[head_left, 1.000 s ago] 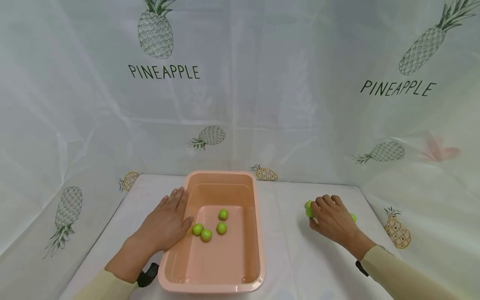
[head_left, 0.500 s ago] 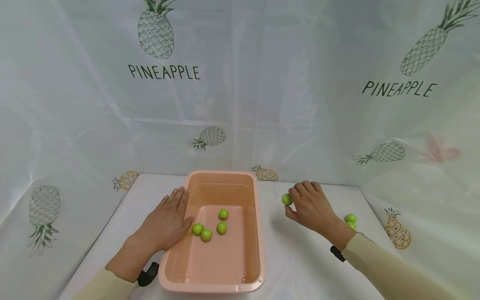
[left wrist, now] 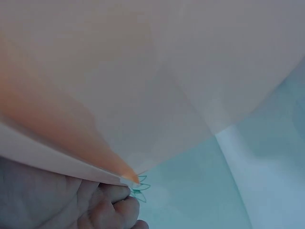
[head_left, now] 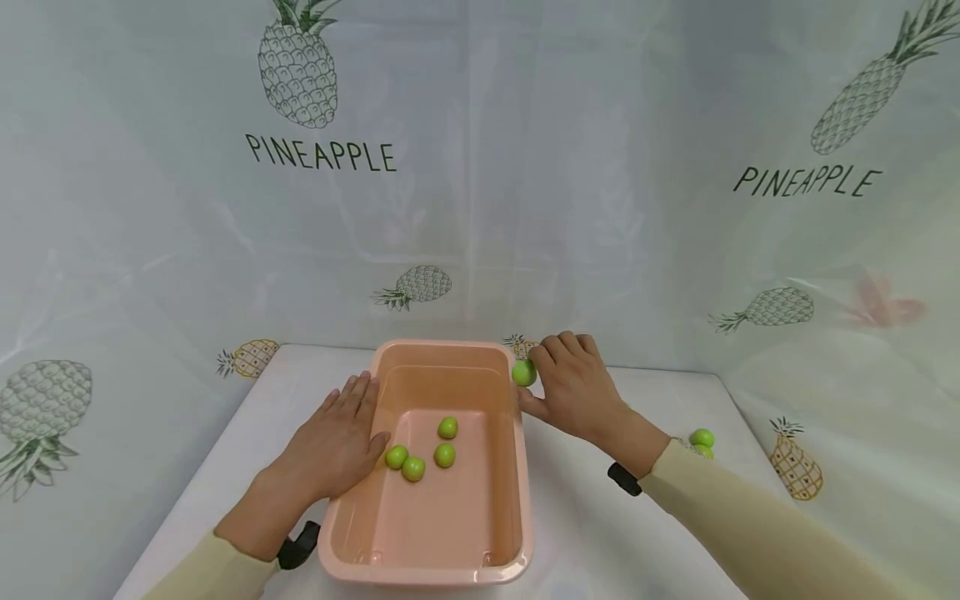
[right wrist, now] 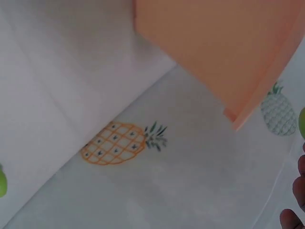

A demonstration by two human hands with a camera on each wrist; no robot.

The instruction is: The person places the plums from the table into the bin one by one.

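Observation:
A pink plastic basin stands on the table with several small round green balls on its bottom. My left hand lies flat along the basin's left rim, fingers straight; in the left wrist view its fingers are against the rim. At the far right rim, my right hand pinches another green ball between thumb and fingers, overlapping the basin's edge in the head view. Only a sliver of this ball and some fingertips show at the right border of the right wrist view.
Two more green balls lie on the white table at the right, partly behind the right sleeve. A green ball shows at the left border of the right wrist view. A pineapple-print sheet hangs behind and beside the table.
My right hand has taken a green ball from the right side of the table and carried it left to the basin's right rim. The left hand stays in place on the left rim.

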